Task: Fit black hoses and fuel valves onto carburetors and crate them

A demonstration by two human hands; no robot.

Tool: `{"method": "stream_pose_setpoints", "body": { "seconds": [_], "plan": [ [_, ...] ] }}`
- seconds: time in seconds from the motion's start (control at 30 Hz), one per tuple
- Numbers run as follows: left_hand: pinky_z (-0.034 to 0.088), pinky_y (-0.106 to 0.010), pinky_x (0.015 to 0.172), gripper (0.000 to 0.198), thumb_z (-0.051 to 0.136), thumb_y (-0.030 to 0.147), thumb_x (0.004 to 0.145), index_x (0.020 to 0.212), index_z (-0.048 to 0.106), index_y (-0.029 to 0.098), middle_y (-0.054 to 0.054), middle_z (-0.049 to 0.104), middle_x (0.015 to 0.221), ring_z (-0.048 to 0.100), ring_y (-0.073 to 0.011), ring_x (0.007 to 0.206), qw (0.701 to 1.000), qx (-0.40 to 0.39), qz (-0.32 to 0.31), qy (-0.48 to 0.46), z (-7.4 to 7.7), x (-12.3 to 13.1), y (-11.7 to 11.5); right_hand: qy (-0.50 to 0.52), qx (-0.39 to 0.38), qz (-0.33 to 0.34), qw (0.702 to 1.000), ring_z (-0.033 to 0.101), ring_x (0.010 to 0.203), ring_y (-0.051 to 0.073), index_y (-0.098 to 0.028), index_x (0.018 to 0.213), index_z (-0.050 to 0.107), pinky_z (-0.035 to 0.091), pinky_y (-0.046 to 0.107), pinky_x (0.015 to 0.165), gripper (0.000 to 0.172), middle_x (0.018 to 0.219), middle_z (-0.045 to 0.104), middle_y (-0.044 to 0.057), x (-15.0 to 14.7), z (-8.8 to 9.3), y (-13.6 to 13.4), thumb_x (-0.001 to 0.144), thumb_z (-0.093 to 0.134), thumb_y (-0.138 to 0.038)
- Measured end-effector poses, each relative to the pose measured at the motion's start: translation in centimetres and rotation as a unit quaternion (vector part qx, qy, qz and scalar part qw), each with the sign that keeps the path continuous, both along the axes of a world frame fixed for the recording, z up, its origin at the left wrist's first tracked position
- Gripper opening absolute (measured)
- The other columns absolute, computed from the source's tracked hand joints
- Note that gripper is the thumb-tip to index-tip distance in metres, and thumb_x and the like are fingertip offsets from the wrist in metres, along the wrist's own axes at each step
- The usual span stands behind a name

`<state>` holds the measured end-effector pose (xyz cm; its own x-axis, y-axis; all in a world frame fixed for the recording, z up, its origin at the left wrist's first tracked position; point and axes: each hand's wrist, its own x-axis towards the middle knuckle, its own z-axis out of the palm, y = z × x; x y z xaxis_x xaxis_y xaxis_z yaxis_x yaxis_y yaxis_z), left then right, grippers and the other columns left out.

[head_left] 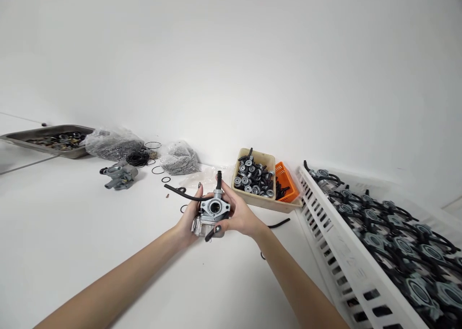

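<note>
A silver carburetor (215,207) is held up above the white table between both hands, its round bore facing the camera. A black cap stands upright on its top, and a thin black hose (184,194) reaches out to the left. My left hand (188,222) is closed around the left side of the body, with its fingers partly hidden behind. On the right side, my right hand (238,216) grips the body, its thumb across the lower front beside a short black tube (210,235).
Right, a white crate (346,252) holds several carburetors. Behind are a cream bin (252,200) of black-and-silver parts and an orange basket (293,194). Left lie another carburetor (121,176), plastic bags (179,158), black rings (166,179) and a metal tray (68,154).
</note>
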<state>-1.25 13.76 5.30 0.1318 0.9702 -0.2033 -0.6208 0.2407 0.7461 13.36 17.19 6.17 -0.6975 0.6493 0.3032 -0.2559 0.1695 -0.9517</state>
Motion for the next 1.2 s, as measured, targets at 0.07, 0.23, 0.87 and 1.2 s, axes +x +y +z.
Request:
{"method": "stream_pose_setpoints", "body": {
  "seconds": [0.07, 0.23, 0.87, 1.2],
  "plan": [
    [0.047, -0.029, 0.049, 0.051, 0.059, 0.067, 0.073, 0.083, 0.066, 0.018, -0.008, 0.070, 0.075, 0.063, -0.0204, 0.058, 0.998, -0.020, -0.050, -0.043, -0.2, 0.1, 0.0, 0.005, -0.013, -0.005, 1.000, 0.059, 0.108, 0.022, -0.025, 0.149, 0.014, 0.048, 0.033, 0.091, 0.124, 0.119, 0.062, 0.009, 0.2, -0.3, 0.3, 0.051, 0.087, -0.039],
    [0.046, -0.028, 0.053, 0.054, 0.057, 0.068, 0.073, 0.087, 0.065, 0.016, -0.010, 0.069, 0.083, 0.062, -0.0172, 0.060, 0.979, -0.022, -0.141, -0.146, -1.0, 0.5, -0.1, -0.004, -0.024, -0.001, 1.000, 0.062, 0.099, 0.021, -0.026, 0.150, 0.010, 0.050, 0.032, 0.086, 0.128, 0.110, 0.065, 0.007, 1.0, -0.6, 1.0, 0.049, 0.089, -0.037],
    [0.054, -0.042, 0.077, 0.073, 0.081, 0.053, 0.056, 0.114, 0.054, 0.020, -0.010, 0.069, 0.099, 0.068, -0.0268, 0.085, 0.997, 0.074, -0.016, -0.032, -2.2, 0.6, 0.3, -0.038, 0.013, -0.045, 0.998, 0.051, 0.122, 0.022, -0.031, 0.145, 0.028, 0.040, 0.038, 0.100, 0.100, 0.129, 0.058, 0.010, 3.2, -0.2, 2.6, 0.062, 0.083, -0.036],
    [0.040, -0.018, 0.044, 0.063, 0.079, 0.039, 0.063, 0.117, 0.048, 0.026, 0.002, 0.061, 0.080, 0.055, -0.0113, 0.058, 0.904, 0.158, 0.307, 0.252, -1.7, -1.3, 1.7, -0.285, 0.233, -0.232, 0.900, 0.049, 0.060, 0.011, -0.019, 0.080, 0.063, 0.040, 0.025, 0.059, 0.016, 0.075, 0.060, -0.001, 0.4, 3.0, -1.3, 0.078, 0.066, -0.035]
  ]
}}
